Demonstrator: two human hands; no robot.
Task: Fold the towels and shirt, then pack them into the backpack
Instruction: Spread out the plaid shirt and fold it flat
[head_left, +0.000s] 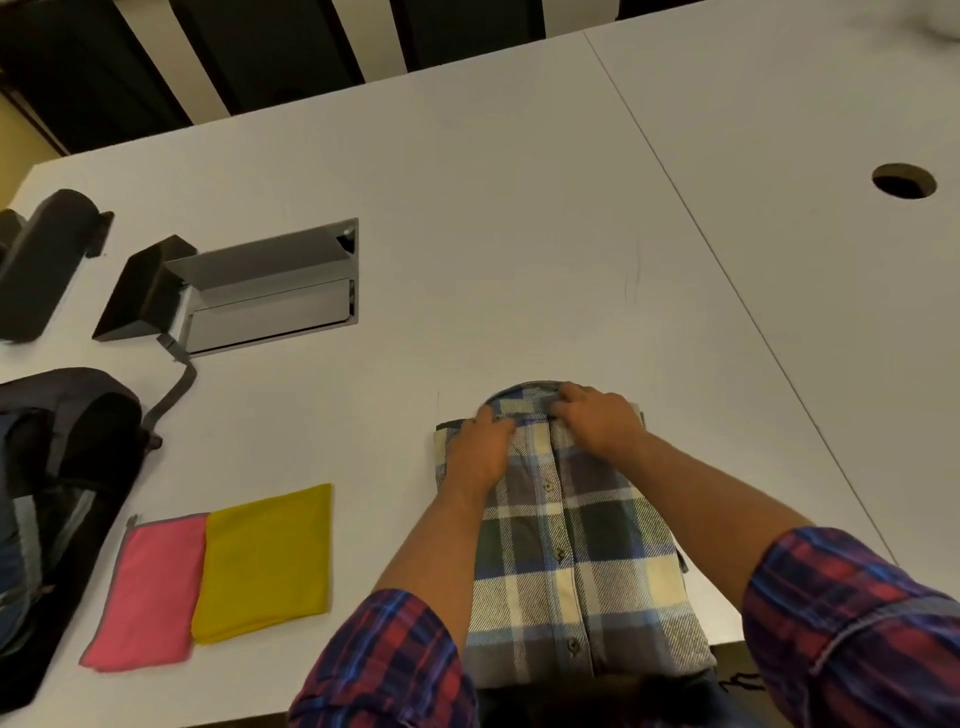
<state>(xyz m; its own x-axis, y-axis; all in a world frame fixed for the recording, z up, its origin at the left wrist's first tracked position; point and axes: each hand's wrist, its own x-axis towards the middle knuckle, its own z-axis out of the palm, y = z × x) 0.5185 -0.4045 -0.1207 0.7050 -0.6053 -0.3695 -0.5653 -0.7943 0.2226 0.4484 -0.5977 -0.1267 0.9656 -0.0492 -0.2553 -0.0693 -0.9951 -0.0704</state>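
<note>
A blue, cream and grey plaid shirt (576, 551) lies buttoned side up near the table's front edge, its sides tucked under into a narrow rectangle. My left hand (480, 449) and my right hand (597, 418) both grip the collar at the shirt's far end, fingers curled over the cloth. A folded pink towel (148, 584) and a folded yellow towel (267, 561) lie side by side to the left. The dark backpack (62, 499) lies at the table's left edge.
The white table (519, 234) has an open metal cable hatch (270, 291) at the back left and a round cable hole (904, 181) at the right. Dark objects (47, 260) stand at the far left. A backpack strap (171, 395) trails toward the hatch.
</note>
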